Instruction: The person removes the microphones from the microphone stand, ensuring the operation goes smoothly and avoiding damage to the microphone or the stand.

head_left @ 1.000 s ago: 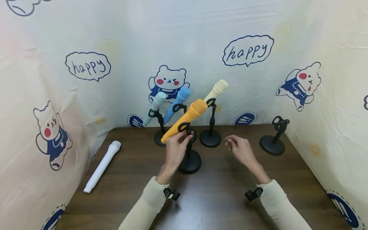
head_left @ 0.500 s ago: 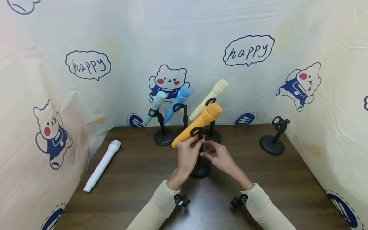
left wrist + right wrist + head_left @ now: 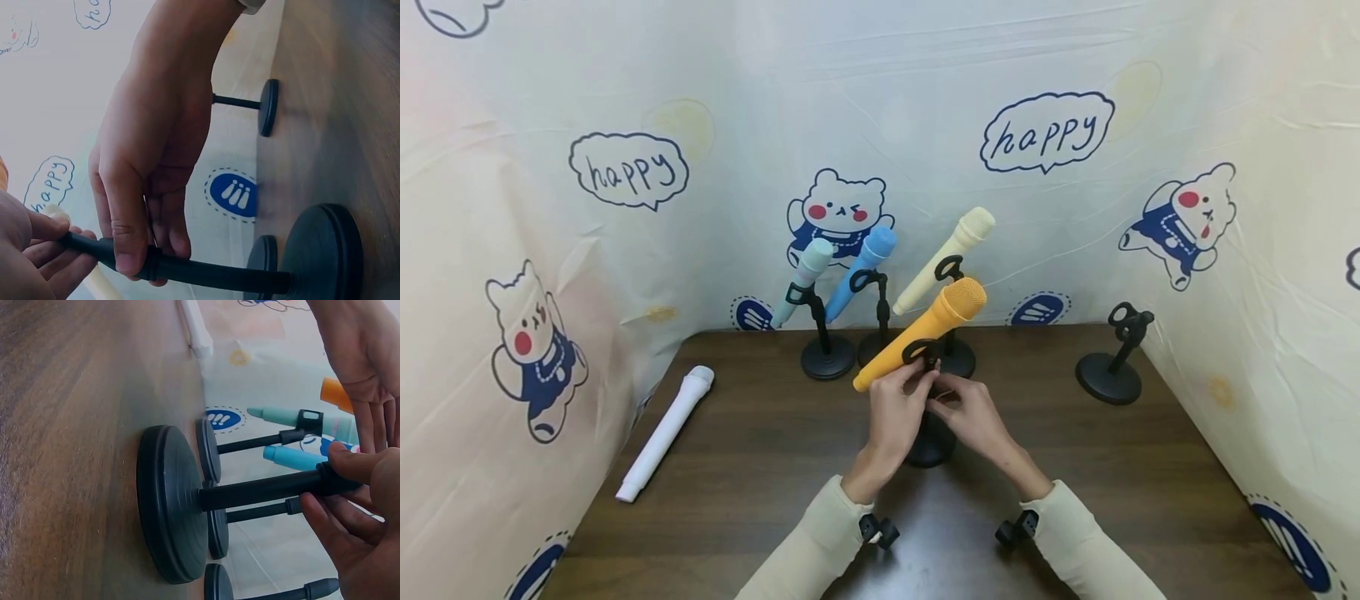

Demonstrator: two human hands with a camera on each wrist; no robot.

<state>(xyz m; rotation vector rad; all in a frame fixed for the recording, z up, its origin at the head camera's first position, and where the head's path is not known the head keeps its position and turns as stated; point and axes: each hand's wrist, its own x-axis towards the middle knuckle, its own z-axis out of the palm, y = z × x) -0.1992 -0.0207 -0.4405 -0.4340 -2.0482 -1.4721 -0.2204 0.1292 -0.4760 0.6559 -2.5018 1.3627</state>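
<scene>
An orange microphone (image 3: 925, 329) sits tilted in the clip of a black microphone stand (image 3: 256, 489), its mesh head up and to the right. My left hand (image 3: 897, 410) pinches the stand's upper part, just under the clip. Lower down, my right hand (image 3: 973, 417) pinches the stem at its collar with thumb and fingers, as the right wrist view shows. The stand's round base (image 3: 325, 256) appears to rest on the table. Both hands hide much of the stem in the head view.
Behind stand mint (image 3: 805, 279), blue (image 3: 861, 271) and cream (image 3: 943, 258) microphones on black stands. A stand without a microphone (image 3: 1112, 367) is at the right. A white microphone (image 3: 666, 433) lies on the table (image 3: 760, 467) at the left. A printed cloth (image 3: 925, 125) hangs behind.
My left hand has brought the stand with the orange microphone rightward and slightly nearer. My right hand has come in from the right and taken hold of the stem.
</scene>
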